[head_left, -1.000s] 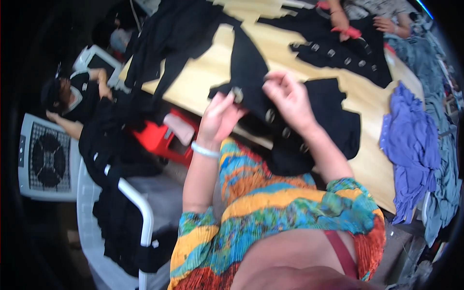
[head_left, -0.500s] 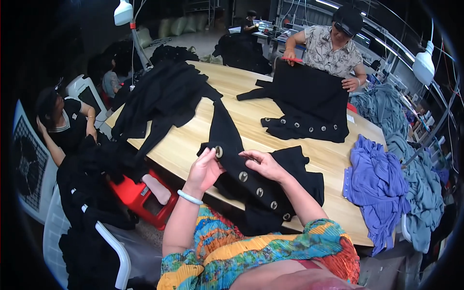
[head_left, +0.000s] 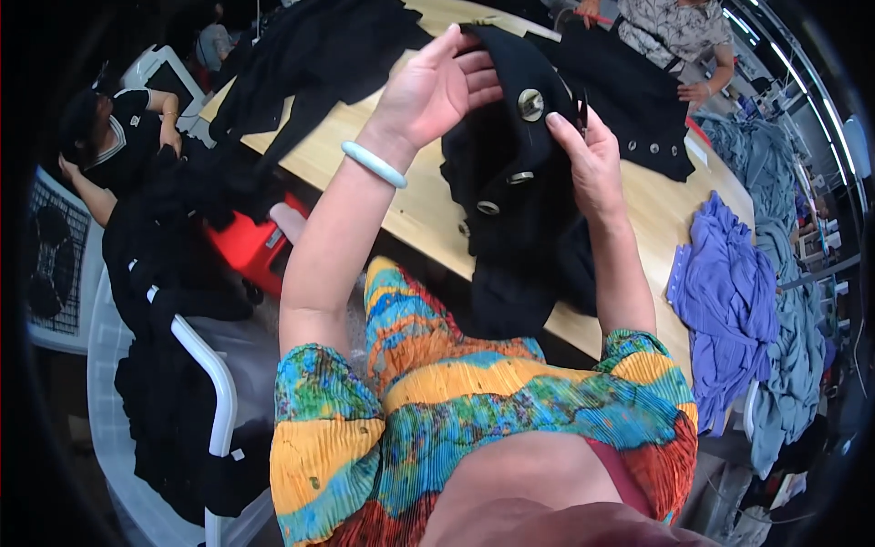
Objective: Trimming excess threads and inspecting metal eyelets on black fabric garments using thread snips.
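A black knit garment (head_left: pixel 524 68) with large round metallic-looking buttons is lifted at the table's near edge, its lower part hanging down. My left hand (head_left: pixel 437 91), a pale bangle on its wrist, grips the top edge, fingers curled against the cloth. On the other side, my right hand (head_left: pixel 597 164) pinches the fabric with its thumb beside a big button (head_left: pixel 530 105). A thin dark pointed thing (head_left: pixel 582 114) shows at the right fingers; its kind cannot be made out. More buttons run down the front below.
Black garments (head_left: pixel 337 55) are heaped on the wooden table (head_left: pixel 415 196). Purple garments (head_left: pixel 725 310) lie at its right edge. A co-worker's hand (head_left: pixel 694 94) rests by another black garment (head_left: pixel 629 96) across the table. A person (head_left: pixel 128 128) sits left, near a red stool (head_left: pixel 241 242).
Both hands have moved up and away from me, raising the buttoned part of the garment. My view has tilted downward, so the far co-worker sits higher and is partly cut off.
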{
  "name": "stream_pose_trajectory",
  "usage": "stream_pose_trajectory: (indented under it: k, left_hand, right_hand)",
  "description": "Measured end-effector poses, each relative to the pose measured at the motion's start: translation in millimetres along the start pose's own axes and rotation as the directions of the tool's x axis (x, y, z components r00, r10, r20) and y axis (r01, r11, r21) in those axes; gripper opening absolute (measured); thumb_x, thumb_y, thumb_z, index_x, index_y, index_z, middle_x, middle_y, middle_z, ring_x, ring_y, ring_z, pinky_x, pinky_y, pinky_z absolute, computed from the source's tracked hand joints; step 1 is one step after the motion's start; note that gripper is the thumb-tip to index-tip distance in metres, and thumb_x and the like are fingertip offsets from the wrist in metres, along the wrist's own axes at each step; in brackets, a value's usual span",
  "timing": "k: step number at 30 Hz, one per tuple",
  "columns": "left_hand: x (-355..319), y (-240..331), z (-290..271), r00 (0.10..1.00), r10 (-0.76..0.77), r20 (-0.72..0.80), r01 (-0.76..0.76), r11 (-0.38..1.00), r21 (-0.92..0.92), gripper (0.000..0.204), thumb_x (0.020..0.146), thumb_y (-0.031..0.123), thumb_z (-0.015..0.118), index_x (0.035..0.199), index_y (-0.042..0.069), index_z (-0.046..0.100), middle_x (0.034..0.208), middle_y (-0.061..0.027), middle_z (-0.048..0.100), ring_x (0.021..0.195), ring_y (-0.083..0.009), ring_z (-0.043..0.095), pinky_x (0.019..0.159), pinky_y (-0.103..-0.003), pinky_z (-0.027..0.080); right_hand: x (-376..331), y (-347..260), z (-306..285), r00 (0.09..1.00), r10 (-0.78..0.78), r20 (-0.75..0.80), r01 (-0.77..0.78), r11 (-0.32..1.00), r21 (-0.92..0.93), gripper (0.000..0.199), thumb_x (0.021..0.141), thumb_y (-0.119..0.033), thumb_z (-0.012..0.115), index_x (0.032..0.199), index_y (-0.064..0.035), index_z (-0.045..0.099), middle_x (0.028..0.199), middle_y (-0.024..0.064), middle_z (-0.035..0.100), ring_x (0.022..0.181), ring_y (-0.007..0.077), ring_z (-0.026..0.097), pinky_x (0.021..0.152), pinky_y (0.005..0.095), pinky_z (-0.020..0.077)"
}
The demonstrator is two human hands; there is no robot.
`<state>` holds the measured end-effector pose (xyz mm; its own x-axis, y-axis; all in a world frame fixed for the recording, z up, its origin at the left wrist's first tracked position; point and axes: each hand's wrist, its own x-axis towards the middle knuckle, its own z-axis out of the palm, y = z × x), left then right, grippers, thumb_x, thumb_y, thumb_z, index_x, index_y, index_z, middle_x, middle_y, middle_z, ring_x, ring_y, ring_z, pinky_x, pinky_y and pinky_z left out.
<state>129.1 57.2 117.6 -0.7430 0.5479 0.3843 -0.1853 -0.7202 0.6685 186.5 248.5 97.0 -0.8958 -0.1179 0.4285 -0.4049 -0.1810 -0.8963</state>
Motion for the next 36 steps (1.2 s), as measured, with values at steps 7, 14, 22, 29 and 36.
stream_pose_trajectory:
  k: [7, 14, 22, 29, 36]
  left_hand:
    - [-48.3, -72.1, -25.5, 0.931, -0.188, -0.312, 0.143, 0.977, -0.160, 0.031, 0.090, 0.030, 0.042, 0.106, 0.005, 0.052, 0.102, -0.0097, 0.057, 0.093, -0.0174, 0.055, 0.080, -0.033, 0.045]
    - [-62.0, -80.0, -19.9, 0.918, -0.182, -0.354, 0.144, 0.981, -0.131, 0.028, 0.085, 0.026, 0.054, 0.104, 0.006, 0.053, 0.095, -0.0059, 0.059, 0.089, -0.0165, 0.056, 0.078, -0.033, 0.047]
    - [-72.7, -97.0, -7.6, 0.889, -0.200, -0.411, 0.103, 0.964, -0.247, 0.022, 0.083, 0.021, 0.057, 0.100, 0.007, 0.054, 0.092, -0.0050, 0.059, 0.087, -0.0156, 0.056, 0.074, -0.030, 0.047]
    - [-66.8, -111.0, 1.1, 0.859, -0.131, -0.495, -0.078, 0.922, -0.379, 0.017, 0.087, 0.019, 0.052, 0.098, 0.006, 0.054, 0.094, -0.0059, 0.057, 0.088, -0.0160, 0.054, 0.074, -0.029, 0.047]
    - [-67.9, -114.4, 9.9, 0.814, -0.156, -0.560, 0.058, 0.980, -0.189, 0.012, 0.083, 0.017, 0.058, 0.090, 0.007, 0.056, 0.084, -0.0032, 0.057, 0.080, -0.0125, 0.053, 0.067, -0.024, 0.043]
  right_hand:
    - [-21.7, 48.5, -4.2, 0.990, 0.141, 0.006, -0.139, 0.982, -0.130, 0.014, 0.083, -0.014, 0.058, 0.088, -0.0007, 0.057, 0.072, -0.0056, 0.053, 0.064, 0.0002, 0.044, 0.056, 0.0159, 0.0367]
    - [-22.9, 49.7, -15.8, 0.977, 0.162, 0.140, -0.130, 0.968, -0.215, 0.019, 0.082, -0.018, 0.058, 0.089, -0.0005, 0.059, 0.070, -0.0051, 0.053, 0.065, 0.0008, 0.044, 0.057, 0.0162, 0.0362]
    - [-23.8, 45.4, -16.0, 1.000, 0.010, 0.015, -0.003, 0.917, -0.400, 0.025, 0.078, -0.018, 0.063, 0.096, 0.0000, 0.060, 0.080, 0.0023, 0.060, 0.072, 0.0069, 0.053, 0.066, 0.0208, 0.0433]
    - [-42.9, 44.2, -2.5, 0.953, -0.263, 0.150, 0.297, 0.718, -0.629, 0.026, 0.069, -0.011, 0.068, 0.092, -0.0011, 0.060, 0.082, 0.0091, 0.060, 0.071, 0.0197, 0.060, 0.062, 0.0261, 0.0471]
    - [-44.6, 40.8, -3.8, 0.983, -0.179, 0.040, 0.167, 0.785, -0.596, 0.019, 0.068, -0.002, 0.065, 0.086, -0.0021, 0.061, 0.073, 0.0072, 0.059, 0.064, 0.0163, 0.058, 0.057, 0.0229, 0.0447]
